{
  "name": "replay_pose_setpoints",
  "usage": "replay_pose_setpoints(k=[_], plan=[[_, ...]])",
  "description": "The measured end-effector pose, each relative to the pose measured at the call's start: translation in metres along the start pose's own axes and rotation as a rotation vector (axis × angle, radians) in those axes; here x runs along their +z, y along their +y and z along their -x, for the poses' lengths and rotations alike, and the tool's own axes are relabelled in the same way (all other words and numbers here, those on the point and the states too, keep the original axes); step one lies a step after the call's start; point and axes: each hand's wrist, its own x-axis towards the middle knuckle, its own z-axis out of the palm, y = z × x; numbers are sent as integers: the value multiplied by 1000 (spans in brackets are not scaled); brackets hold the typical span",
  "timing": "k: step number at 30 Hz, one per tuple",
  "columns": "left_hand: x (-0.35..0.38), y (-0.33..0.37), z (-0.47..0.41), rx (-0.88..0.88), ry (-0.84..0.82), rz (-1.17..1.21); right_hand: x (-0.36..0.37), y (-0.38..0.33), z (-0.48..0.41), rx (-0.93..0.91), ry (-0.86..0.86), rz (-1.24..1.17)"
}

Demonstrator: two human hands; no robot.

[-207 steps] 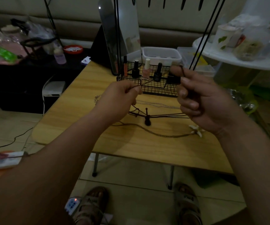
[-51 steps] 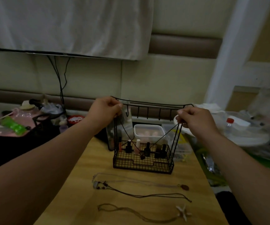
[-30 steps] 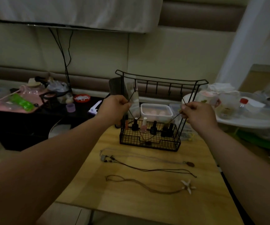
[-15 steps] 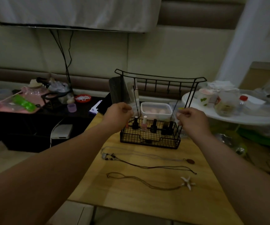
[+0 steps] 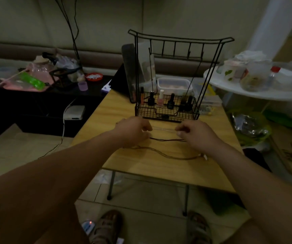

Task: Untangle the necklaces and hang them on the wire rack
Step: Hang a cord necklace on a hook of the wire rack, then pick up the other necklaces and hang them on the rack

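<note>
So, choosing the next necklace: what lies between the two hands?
In the head view, a thin silvery chain and, nearer, a dark cord necklace span the gap.

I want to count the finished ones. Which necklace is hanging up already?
The black cord necklace: it hangs from the wire rack's hooks, while the others lie flat on the table.

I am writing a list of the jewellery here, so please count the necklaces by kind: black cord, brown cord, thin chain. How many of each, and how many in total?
Black cord: 2, the hung black cord necklace on the wire rack and the black cord necklace on the table
Brown cord: 1, the brown cord necklace
Thin chain: 1, the chain necklace
Total: 4
</note>
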Motion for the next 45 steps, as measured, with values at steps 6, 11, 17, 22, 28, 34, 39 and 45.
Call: replay_pose_setpoints(k=[6,11,17,22,28,34,39,45], plan=[[5,8,-4,44,-23,-134,3,-7,-2,-26,-115,197],[-2,9,-4,102,-128,-68,-1,-18,3,-66,-228,153],[-25,-3,12,11,-242,-167,15,-49,10,-123,-352,151],[-26,-21,30,-65,-305,-291,30,-62,10,-102,-325,153],[-17,-27,34,-79,-234,-235,33,-62,8,-67,-331,145],[-16,-25,34,-60,-84,24,36,-65,2,-59,-290,82],[-27,-1,28,42,20,413,20,-84,-8,-78,-336,-282],[-57,11,17,68,-65,798,-20,-81,-8,3,-335,-463]])
